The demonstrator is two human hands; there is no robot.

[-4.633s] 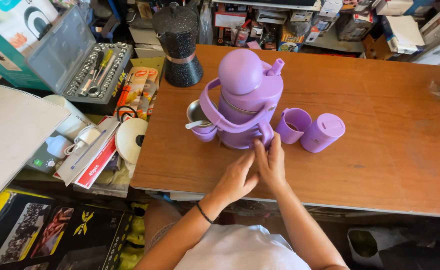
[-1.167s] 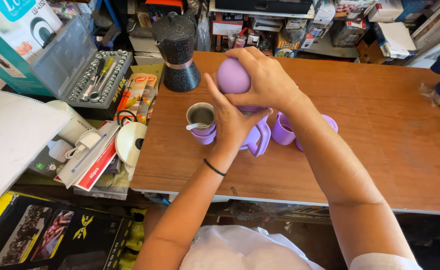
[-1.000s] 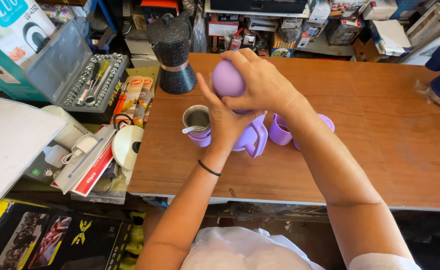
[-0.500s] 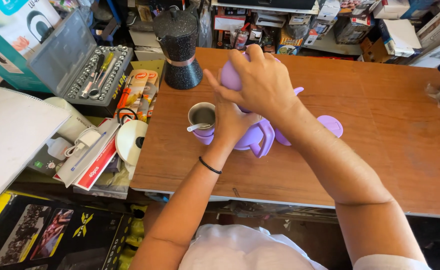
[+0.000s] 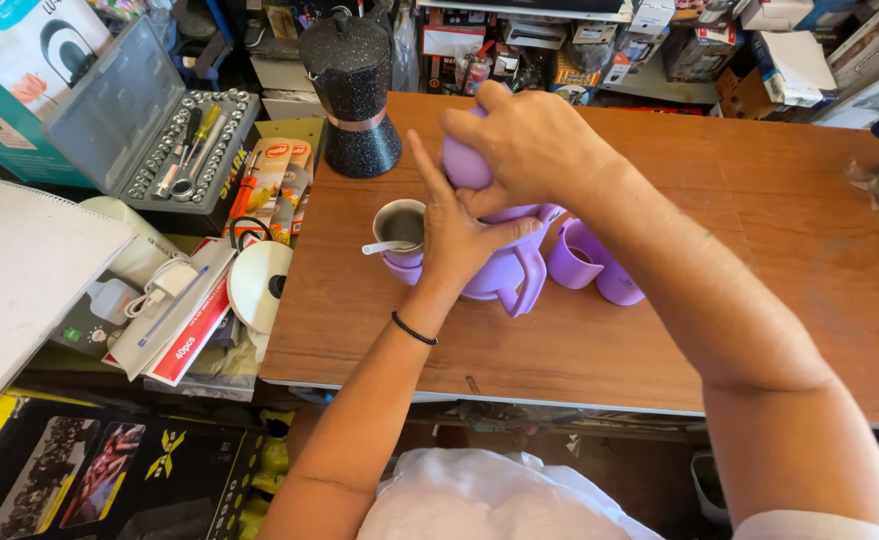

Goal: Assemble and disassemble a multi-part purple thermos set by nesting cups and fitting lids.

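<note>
Purple jug [image 5: 504, 275] sits mid wooden table [image 5: 759, 300], w/ your two hands on it. Right hand [image 5: 529, 140] is wrapped over the rounded lid [image 5: 462, 165] on top, fingers curled tight round it. Left hand [image 5: 464, 235] braces the jug body from the near-left side, palm flat on it, fingers spread up toward the lid.

Judgement: to work that lid well, keep the left hand firm so the jug doesn't skid, and keep the jug upright.

Just left of jug: steel cup [image 5: 399, 225] w/ spoon handle poking out, close to your left thumb, so mind the elbow. Just right of jug: two small purple cups [image 5: 589, 262], on their sides. Behind jug, far-left: black speckled coffee pot [image 5: 351, 90]. Well left of jug, off the table: open socket set [image 5: 174, 140].
</note>
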